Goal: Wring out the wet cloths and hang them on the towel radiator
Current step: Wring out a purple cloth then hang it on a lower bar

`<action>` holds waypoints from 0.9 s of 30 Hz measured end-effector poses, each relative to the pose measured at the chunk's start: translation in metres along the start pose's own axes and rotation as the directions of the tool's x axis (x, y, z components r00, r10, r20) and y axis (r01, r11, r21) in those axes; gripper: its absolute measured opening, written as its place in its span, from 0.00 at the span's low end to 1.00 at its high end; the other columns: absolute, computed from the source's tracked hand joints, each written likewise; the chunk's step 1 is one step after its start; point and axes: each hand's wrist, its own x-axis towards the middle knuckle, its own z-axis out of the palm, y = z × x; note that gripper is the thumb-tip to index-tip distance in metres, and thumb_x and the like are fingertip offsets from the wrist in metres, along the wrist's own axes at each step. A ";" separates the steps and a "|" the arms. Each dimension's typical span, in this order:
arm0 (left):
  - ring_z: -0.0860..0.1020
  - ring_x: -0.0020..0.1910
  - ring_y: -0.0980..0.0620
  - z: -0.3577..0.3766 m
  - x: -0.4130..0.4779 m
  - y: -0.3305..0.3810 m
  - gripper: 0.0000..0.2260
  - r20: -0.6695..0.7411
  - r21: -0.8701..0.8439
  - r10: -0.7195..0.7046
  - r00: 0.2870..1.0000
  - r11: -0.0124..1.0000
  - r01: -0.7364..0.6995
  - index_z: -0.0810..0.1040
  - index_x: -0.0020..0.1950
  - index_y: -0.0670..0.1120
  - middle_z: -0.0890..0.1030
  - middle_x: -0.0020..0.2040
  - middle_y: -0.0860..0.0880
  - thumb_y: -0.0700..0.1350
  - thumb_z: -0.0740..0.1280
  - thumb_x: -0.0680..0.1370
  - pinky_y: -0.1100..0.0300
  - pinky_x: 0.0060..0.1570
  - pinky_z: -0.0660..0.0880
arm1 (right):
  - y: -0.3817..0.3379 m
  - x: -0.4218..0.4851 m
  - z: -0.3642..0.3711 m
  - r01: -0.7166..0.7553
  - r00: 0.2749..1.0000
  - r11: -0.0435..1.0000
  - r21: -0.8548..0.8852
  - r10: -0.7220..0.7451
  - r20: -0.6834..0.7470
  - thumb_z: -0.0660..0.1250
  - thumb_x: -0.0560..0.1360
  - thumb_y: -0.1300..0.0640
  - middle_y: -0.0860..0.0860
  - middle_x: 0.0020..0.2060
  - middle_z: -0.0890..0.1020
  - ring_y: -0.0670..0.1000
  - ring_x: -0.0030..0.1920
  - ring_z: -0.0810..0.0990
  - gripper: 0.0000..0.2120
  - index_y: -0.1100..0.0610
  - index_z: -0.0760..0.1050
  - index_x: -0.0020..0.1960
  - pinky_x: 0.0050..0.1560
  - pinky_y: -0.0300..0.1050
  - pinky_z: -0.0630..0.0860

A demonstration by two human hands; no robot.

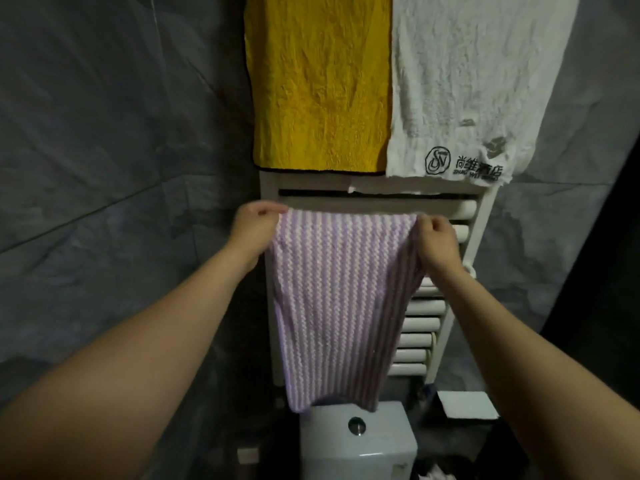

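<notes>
A purple-and-white striped cloth (339, 299) hangs spread in front of the white towel radiator (429, 310). My left hand (254, 226) pinches its upper left corner and my right hand (436, 240) pinches its upper right corner, both level with a radiator bar. Higher on the radiator hang a yellow cloth (318, 84) on the left and a white towel (464, 84) with a printed black logo on the right. The striped cloth's lower edge reaches down to the toilet cistern.
A white toilet cistern (381, 445) with a round flush button stands directly below the radiator. Dark grey tiled walls lie on both sides. A small white box (467, 405) sits at the lower right, near a dark area.
</notes>
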 end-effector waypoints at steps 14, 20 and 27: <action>0.80 0.37 0.47 0.019 0.018 -0.055 0.05 0.140 0.428 -0.281 0.949 0.882 0.198 0.81 0.41 0.41 0.82 0.39 0.44 0.43 0.72 0.70 0.61 0.37 0.75 | 0.051 0.013 0.013 -0.124 0.969 0.918 -0.377 0.194 0.152 0.64 0.79 0.53 0.57 0.33 0.78 0.55 0.36 0.75 0.16 0.62 0.77 0.38 0.42 0.46 0.70; 0.80 0.42 0.51 0.022 0.031 -0.016 0.05 0.070 0.193 -0.101 0.992 0.977 0.085 0.83 0.47 0.43 0.82 0.43 0.48 0.42 0.73 0.73 0.62 0.40 0.74 | 0.014 0.019 0.008 -0.055 0.997 0.988 -0.146 0.045 -0.069 0.60 0.81 0.50 0.52 0.35 0.76 0.52 0.36 0.74 0.13 0.59 0.73 0.44 0.35 0.45 0.67; 0.79 0.55 0.52 0.032 0.031 -0.025 0.13 0.026 0.230 0.110 0.994 0.966 -0.114 0.81 0.59 0.45 0.81 0.56 0.49 0.37 0.61 0.79 0.62 0.54 0.73 | 0.017 0.014 0.017 0.027 0.972 0.994 -0.104 -0.050 -0.229 0.57 0.81 0.48 0.52 0.41 0.79 0.53 0.43 0.77 0.14 0.59 0.74 0.50 0.44 0.46 0.70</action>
